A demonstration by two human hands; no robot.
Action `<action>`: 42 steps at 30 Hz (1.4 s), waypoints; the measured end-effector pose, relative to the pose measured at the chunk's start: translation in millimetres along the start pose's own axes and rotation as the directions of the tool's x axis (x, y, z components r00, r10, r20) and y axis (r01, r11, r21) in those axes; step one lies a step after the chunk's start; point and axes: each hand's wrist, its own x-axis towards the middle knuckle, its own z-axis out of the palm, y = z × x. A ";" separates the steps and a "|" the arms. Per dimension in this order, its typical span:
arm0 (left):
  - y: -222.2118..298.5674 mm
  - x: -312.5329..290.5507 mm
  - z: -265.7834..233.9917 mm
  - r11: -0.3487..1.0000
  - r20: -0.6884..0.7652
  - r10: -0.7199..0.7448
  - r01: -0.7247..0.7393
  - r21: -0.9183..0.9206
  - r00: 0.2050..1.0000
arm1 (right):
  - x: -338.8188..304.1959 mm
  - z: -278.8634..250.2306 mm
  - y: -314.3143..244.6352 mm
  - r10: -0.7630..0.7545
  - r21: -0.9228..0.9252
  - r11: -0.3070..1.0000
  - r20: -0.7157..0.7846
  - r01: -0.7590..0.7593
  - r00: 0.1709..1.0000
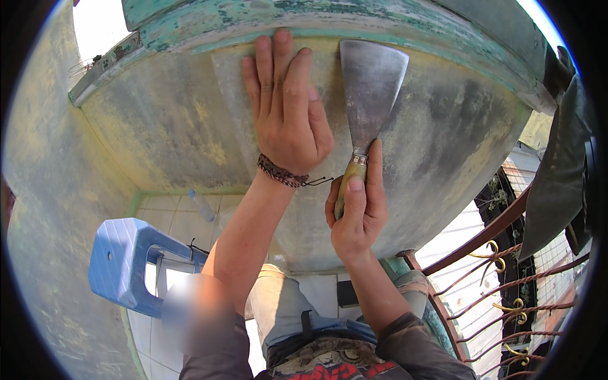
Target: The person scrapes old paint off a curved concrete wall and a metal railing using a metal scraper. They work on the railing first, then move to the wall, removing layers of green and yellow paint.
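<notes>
My left hand [288, 117] lies flat against the stained yellow-grey wall [164, 133], its fingers stretched up to the edge of the green ledge. A braided bracelet [278, 172] circles that wrist. In my right hand [361, 209] is a putty knife [373, 82], gripped by its yellowish handle with the index finger laid along the neck. Its wide metal blade points up, with the top edge close under the ledge; whether it touches the wall I cannot tell. The peeling green ledge [304, 22] runs across above both hands.
A blue plastic stool [117, 266] stands on the white tiled floor [168, 212] at lower left. Near the wall's foot lies a clear plastic bottle [201, 206]. On the right is a metal railing [500, 310] with twisted bars, and dark cloth [551, 190] hangs above it.
</notes>
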 end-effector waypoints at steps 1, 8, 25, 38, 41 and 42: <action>0.3 0.4 0.2 1.000 -0.004 0.000 0.000 -0.003 1.000 | 0.7 -0.1 -0.1 0.013 0.002 1.000 -0.003 -0.013 1.000; 0.1 -0.1 -2.1 1.000 -0.013 -0.004 0.004 -0.004 1.000 | -10.8 -19.0 -26.7 0.075 0.070 0.995 0.017 -0.076 0.997; 1.6 -0.1 -0.1 1.000 0.004 0.000 0.000 -0.015 1.000 | 10.0 2.1 -115.4 0.412 0.065 0.910 -0.031 -0.409 0.911; 4.9 -5.3 -1.2 0.998 -0.009 -0.039 0.038 -0.047 0.999 | 10.9 -14.2 -90.2 0.338 -0.006 0.940 0.114 -0.340 0.934; 6.4 -7.8 -0.3 0.999 0.017 -0.035 0.035 0.009 0.999 | 9.5 -24.8 -57.3 0.203 -0.036 0.979 0.110 -0.200 0.973; 6.0 -8.1 -0.7 0.999 0.023 -0.030 0.030 0.028 0.999 | 9.7 -24.4 -52.0 0.190 -0.043 0.981 0.101 -0.187 0.977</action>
